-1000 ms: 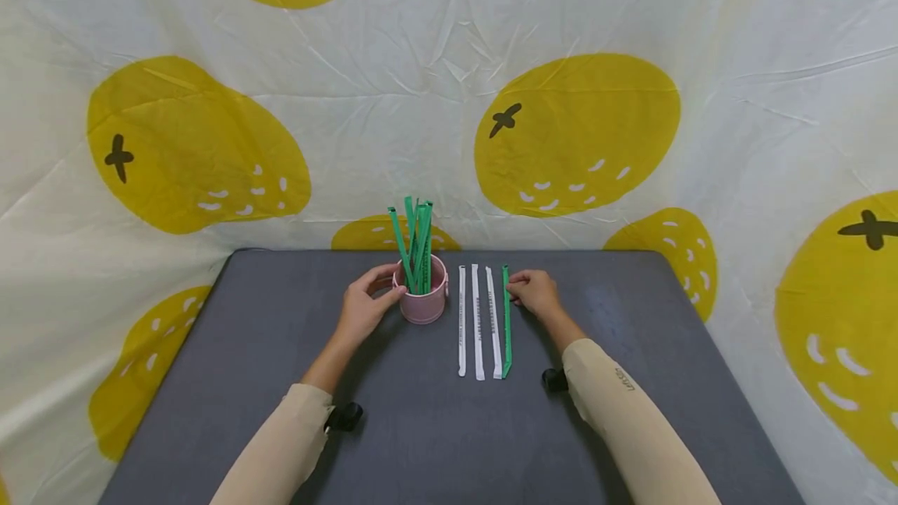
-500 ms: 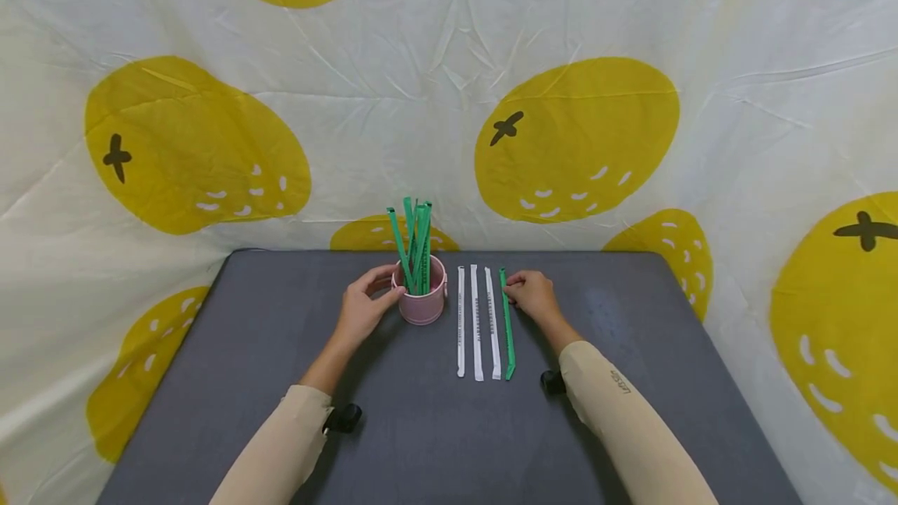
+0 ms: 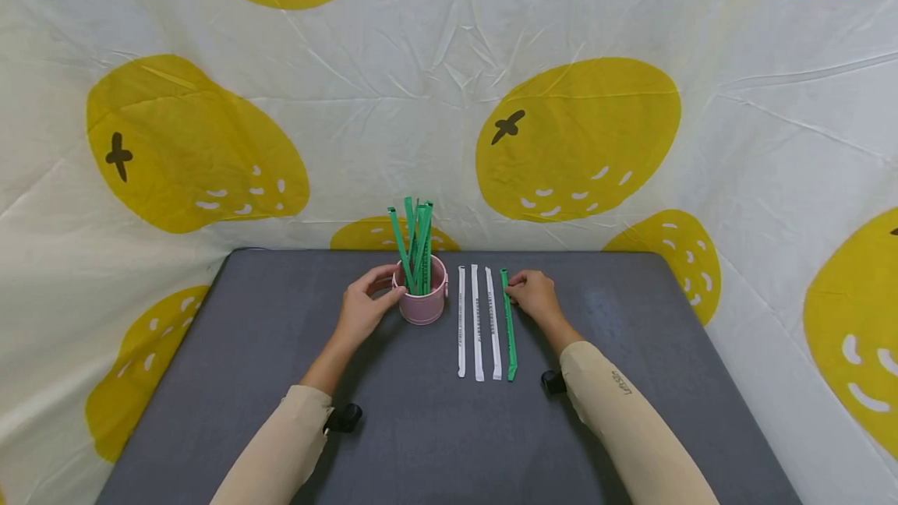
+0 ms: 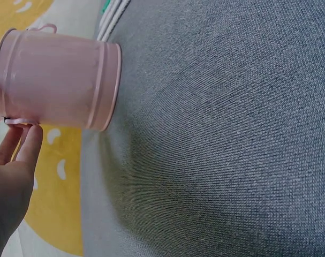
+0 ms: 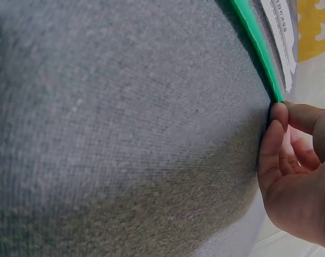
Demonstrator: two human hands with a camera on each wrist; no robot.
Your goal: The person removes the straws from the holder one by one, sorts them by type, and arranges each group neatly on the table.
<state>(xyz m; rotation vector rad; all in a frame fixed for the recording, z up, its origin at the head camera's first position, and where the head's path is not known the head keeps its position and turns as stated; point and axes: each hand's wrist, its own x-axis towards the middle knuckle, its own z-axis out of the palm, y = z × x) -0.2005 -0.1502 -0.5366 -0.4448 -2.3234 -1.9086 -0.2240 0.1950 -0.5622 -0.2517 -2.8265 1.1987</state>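
Observation:
A small pink bucket (image 3: 423, 309) stands upright at the back middle of the table, several green paper-wrapped straws (image 3: 418, 248) leaning up out of it. My left hand (image 3: 361, 310) holds the bucket's left side, thumb in front; the left wrist view shows fingers (image 4: 28, 147) at its small side handle (image 4: 21, 121). Right of the bucket, three white-wrapped straws (image 3: 477, 323) lie side by side, lengthwise. Beside them lies one green wrapped straw (image 3: 510, 333). My right hand (image 3: 535, 294) pinches it near its far end between thumb and finger, as the right wrist view (image 5: 301, 171) confirms.
The dark grey table (image 3: 421, 443) has its far edge just behind the bucket and straws. A white curtain (image 3: 393, 139) with yellow fruit prints hangs right behind that edge. Black wrist cameras (image 3: 344, 418) sit under both sleeves.
The green straw's near end has swung slightly right, away from the nearest white straw, with my right hand still pinching it. My left hand and the bucket have stayed in place.

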